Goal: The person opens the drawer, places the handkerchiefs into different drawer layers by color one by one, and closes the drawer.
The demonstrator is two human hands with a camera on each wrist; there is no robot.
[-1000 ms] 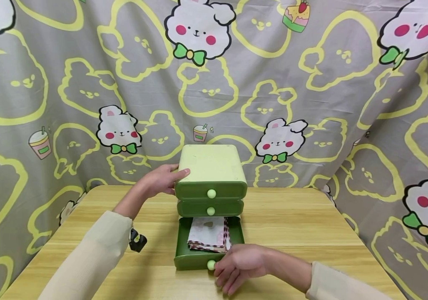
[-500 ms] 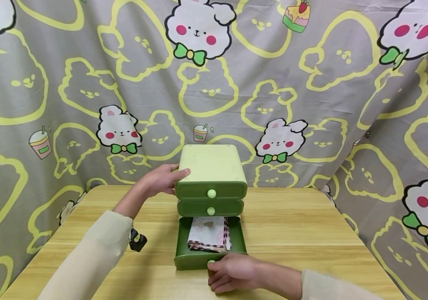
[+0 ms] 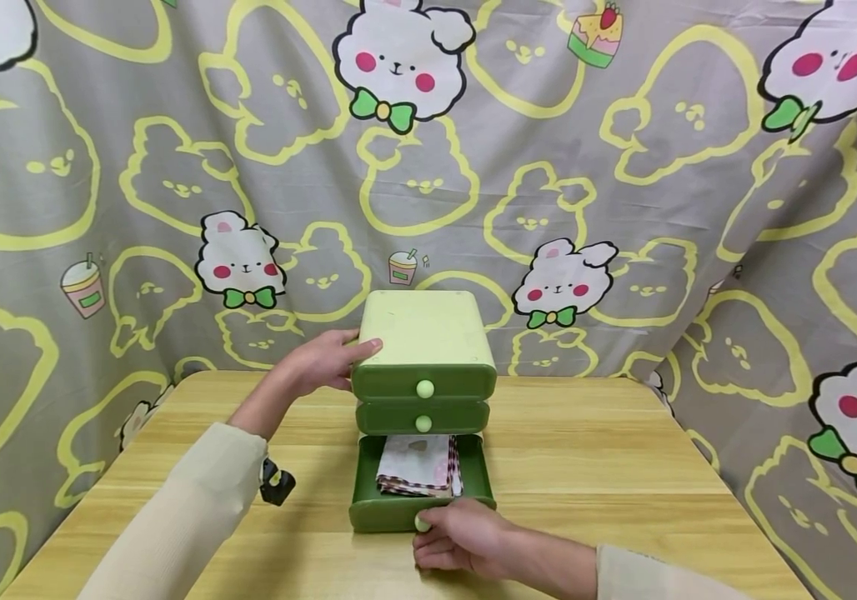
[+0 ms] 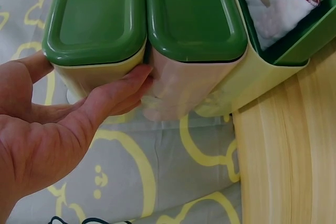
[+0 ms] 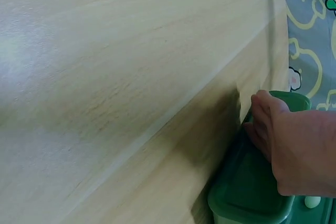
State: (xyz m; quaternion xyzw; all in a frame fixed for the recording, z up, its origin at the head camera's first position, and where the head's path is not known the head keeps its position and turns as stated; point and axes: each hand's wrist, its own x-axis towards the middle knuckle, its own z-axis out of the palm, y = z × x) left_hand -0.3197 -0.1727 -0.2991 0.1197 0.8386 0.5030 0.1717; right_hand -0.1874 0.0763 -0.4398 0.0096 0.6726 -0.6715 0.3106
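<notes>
A small cabinet (image 3: 428,329) with a pale-green top and green drawers stands on the table. Its top drawer (image 3: 398,382) and middle drawer (image 3: 391,417) are in; the bottom drawer (image 3: 383,517) is pulled out. Inside lie folded cloths (image 3: 415,467), white with red-checked edges. My left hand (image 3: 327,358) grips the cabinet's upper left side, thumb over the top edge; in the left wrist view its fingers (image 4: 123,90) lie along the side wall. My right hand (image 3: 466,537) holds the bottom drawer's round knob (image 3: 423,522) with thumb and fingers, partly covering it.
The wooden table (image 3: 586,467) runs out on both sides of the cabinet. A grey curtain (image 3: 428,183) with yellow outlines and white bunnies hangs right behind. A black strap piece (image 3: 276,483) sticks out at my left sleeve.
My right hand has shifted left onto the knob, and the bottom drawer has moved slightly inward. The left hand stays on the cabinet.
</notes>
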